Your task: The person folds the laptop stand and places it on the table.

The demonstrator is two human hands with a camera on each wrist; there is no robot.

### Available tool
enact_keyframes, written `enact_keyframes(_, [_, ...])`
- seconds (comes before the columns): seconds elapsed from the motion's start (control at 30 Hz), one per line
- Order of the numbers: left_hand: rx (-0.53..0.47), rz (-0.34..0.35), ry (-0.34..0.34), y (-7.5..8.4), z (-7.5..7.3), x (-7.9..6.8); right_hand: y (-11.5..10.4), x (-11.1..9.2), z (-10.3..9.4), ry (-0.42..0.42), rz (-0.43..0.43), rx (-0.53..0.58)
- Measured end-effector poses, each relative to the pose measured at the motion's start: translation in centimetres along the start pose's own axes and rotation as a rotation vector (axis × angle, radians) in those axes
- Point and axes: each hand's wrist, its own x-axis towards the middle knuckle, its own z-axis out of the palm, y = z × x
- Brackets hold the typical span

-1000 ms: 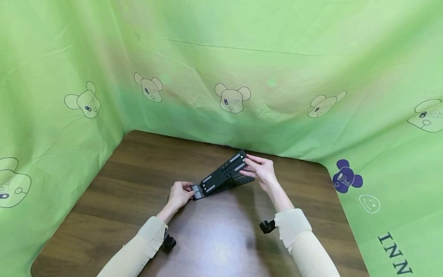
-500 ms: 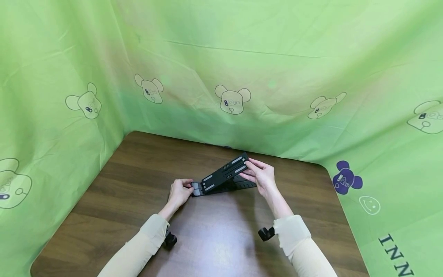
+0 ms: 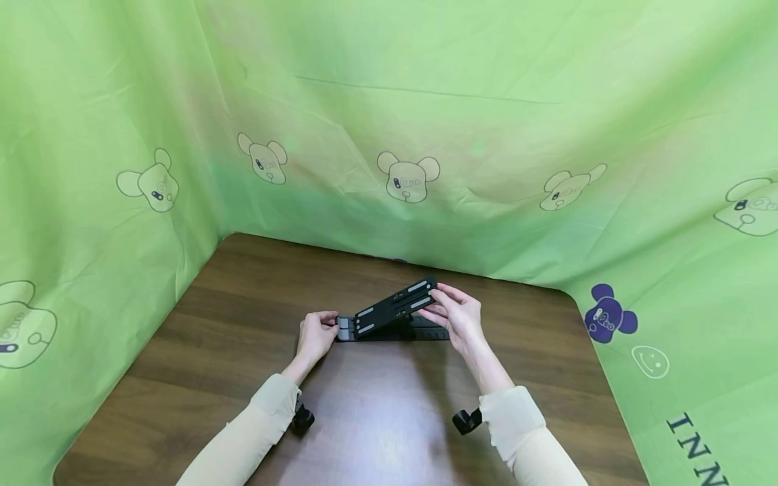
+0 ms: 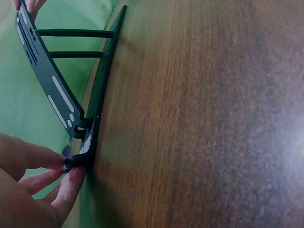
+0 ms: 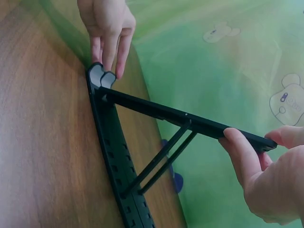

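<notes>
From above I lose the struts (image 4: 76, 33) behind the plate (image 3: 389, 309) between left fingers (image 3: 327, 316) and right fingers (image 3: 454, 294); below the latter, the base (image 5: 117, 154) runs off the right wrist view.

"INN" (image 3: 691, 444), dark ltrs, on green cloth (image 3: 486, 121), lwr R; smiley (image 3: 650, 362) above. Bear-print txt (image 3: 408, 182) too sm. to read.

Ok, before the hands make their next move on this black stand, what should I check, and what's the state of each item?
1. Left hand pinching the stand's grey-padded end: ok.
2. Right hand holding the upper panel near its far end: ok.
3. Upper panel angled up from the base: ok.
4. Both struts spanning panel and base: ok.
5. Struts locked into the base: cannot tell.
6. Base flat on the table: cannot tell.
</notes>
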Motion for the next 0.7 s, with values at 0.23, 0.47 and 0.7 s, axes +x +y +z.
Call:
enact_keyframes(0.23, [-0.013,-0.026,0.019,1.0,0.3,-0.2,0.1,-0.8,0.0,0.008,0.021,0.034])
enact_keyframes(0.47, [-0.031,-0.020,0.031,1.3,0.5,0.3,0.4,-1.5,0.1,0.022,0.009,0.067])
enact_keyframes(0.7, [-0.067,-0.003,0.041,1.2,0.8,0.7,1.3,-1.8,0.4,0.068,-0.042,0.065])
